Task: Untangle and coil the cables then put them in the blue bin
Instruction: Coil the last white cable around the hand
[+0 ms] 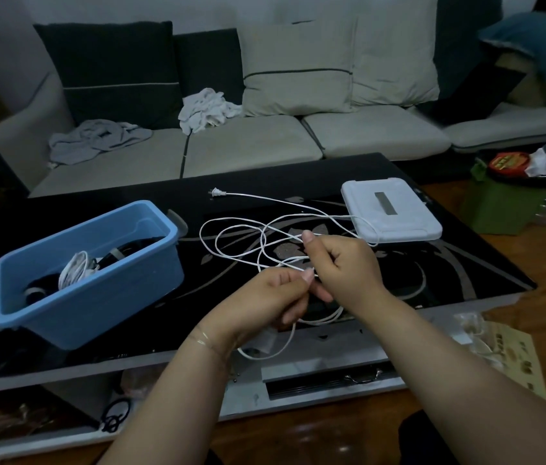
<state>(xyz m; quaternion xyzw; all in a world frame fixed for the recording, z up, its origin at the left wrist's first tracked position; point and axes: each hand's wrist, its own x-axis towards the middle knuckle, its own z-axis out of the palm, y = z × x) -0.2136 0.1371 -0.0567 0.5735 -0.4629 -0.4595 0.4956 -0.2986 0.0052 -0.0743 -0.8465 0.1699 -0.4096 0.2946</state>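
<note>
A long white cable (231,229) lies in loose tangled loops across the black table (432,263), its two-pin plug (216,193) at the far side. My left hand (265,300) pinches the cable near the table's front edge, and a loop hangs down below it. My right hand (342,263) grips the same cable just beside the left, fingers curled round the strands. The blue bin (103,297) stands on the table's left part, holding a coiled white cable (75,271) and dark cables.
A white bin lid (392,209) lies at the table's right, with part of the cable over its near corner. A sofa with cushions and crumpled cloths runs behind the table. Black rings lie on the shelf below at front left. Bags and boxes crowd the floor at right.
</note>
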